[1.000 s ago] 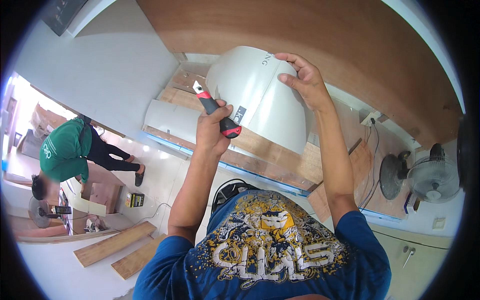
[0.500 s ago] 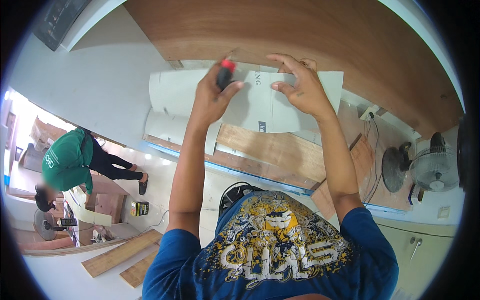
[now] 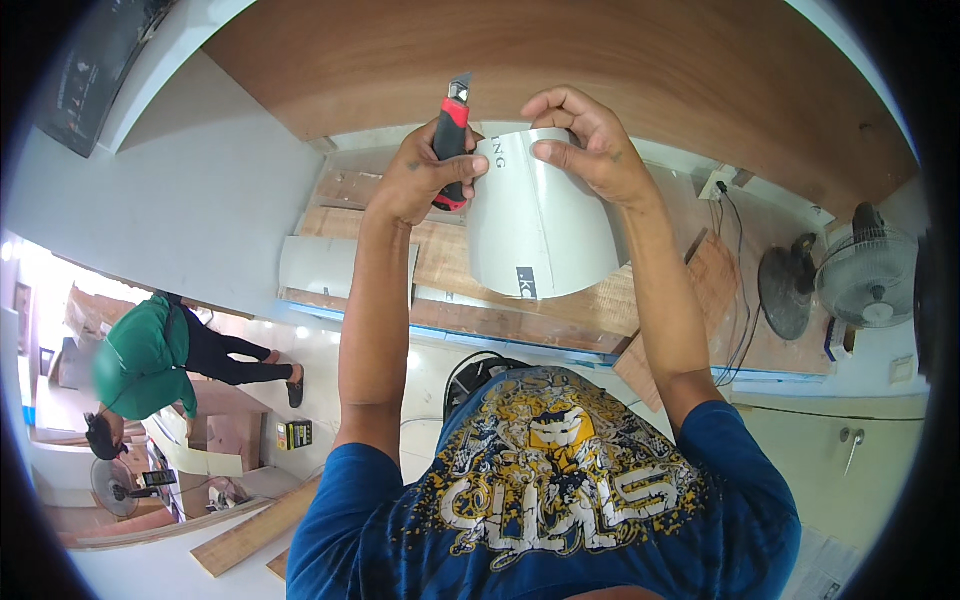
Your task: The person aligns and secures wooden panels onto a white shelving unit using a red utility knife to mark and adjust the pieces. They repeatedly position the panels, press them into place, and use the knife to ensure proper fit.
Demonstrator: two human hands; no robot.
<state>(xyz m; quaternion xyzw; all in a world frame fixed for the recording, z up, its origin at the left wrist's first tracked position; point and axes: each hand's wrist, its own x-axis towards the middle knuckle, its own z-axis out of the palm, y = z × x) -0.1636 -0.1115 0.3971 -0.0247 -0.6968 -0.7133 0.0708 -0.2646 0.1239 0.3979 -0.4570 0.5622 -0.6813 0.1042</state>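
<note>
A white printed laminate-like sheet (image 3: 540, 235) is bent into a curve between my hands, above the wooden boards. My left hand (image 3: 412, 178) is closed round a black and red utility knife (image 3: 452, 135), its blade out and pointing up and away from me. The thumb of that hand also lies at the sheet's left edge. My right hand (image 3: 598, 158) grips the sheet's far edge, with the thumb on the near face and the fingers partly hidden behind it.
Beneath the sheet lie wooden planks (image 3: 440, 245) and another white sheet piece (image 3: 318, 268). A fan (image 3: 868, 280) and a cable (image 3: 742, 290) are at the right. Far left, a person in green (image 3: 150, 340) bends over a bench. Loose planks (image 3: 255, 525) lie lower left.
The sheet, wide and flatter before, has been bent so its sides curve back. The knife has swung more upright, its blade now plainly visible, and my hands are closer together.
</note>
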